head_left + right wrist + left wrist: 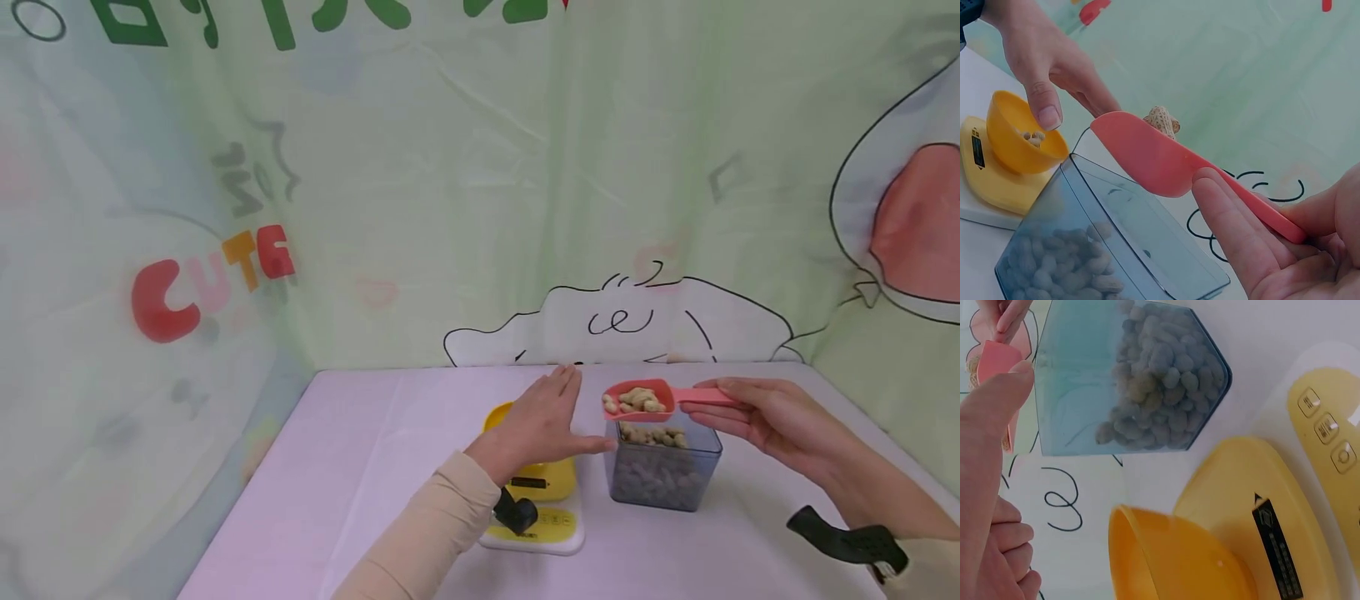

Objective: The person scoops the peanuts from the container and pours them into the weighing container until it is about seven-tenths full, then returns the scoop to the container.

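Note:
My right hand (780, 421) grips the handle of a pink scoop (693, 395) and holds it level over a clear bluish plastic container (663, 479). Peanuts (641, 402) in their shells fill the scoop, and more peanuts (1166, 375) lie inside the container. Fingers extended and thumb out, my left hand (536, 421) hovers just left of the scoop and container, holding nothing. Beneath it is a yellow bowl (1025, 153) with a few peanuts inside, standing on a yellow and white kitchen scale (558, 542). In the head view the left hand and forearm hide much of the bowl.
The table (390, 467) has a pale lilac cover. A printed fabric backdrop (480, 183) rises behind it and at its sides. Black straps with camera mounts sit at both wrists.

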`<state>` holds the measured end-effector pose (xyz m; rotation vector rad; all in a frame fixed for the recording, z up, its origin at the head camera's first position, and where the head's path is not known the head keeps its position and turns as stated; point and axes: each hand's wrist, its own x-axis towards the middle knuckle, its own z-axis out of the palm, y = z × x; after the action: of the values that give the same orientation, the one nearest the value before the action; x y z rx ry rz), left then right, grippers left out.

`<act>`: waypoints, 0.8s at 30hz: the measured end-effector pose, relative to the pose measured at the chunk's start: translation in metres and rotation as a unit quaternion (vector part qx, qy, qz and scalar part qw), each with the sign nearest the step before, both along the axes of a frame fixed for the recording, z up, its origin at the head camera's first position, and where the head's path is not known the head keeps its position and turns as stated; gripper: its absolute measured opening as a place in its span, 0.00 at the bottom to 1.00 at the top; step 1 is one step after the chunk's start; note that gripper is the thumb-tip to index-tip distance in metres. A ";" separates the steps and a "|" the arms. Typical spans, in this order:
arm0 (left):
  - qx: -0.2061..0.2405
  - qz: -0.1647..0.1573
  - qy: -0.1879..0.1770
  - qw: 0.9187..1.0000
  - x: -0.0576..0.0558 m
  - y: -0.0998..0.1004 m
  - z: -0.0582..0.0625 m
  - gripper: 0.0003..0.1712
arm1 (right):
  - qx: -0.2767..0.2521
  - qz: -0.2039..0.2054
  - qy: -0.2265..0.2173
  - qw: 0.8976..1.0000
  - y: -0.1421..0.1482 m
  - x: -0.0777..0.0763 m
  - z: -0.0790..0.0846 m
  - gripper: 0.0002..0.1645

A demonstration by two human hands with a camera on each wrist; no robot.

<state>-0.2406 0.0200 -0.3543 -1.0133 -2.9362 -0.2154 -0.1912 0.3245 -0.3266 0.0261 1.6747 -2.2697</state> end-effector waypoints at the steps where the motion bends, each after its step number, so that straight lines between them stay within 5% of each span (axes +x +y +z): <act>1: -0.001 0.002 0.001 1.000 0.000 -0.002 0.000 0.61 | 0.001 0.001 0.001 1.000 -0.002 -0.001 0.000 0.14; 12: 0.011 0.034 0.001 0.999 -0.003 -0.033 -0.006 0.61 | 0.002 0.028 0.017 0.999 -0.025 -0.009 0.001 0.17; 24: 0.017 0.063 -0.018 0.998 -0.007 -0.068 -0.016 0.62 | 0.088 0.019 0.035 0.995 -0.054 -0.020 0.003 0.10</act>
<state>-0.2479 -0.0485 -0.3707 -0.8249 -3.0032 -0.2823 -0.2117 0.2709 -0.3239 -0.0461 1.8897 -2.1132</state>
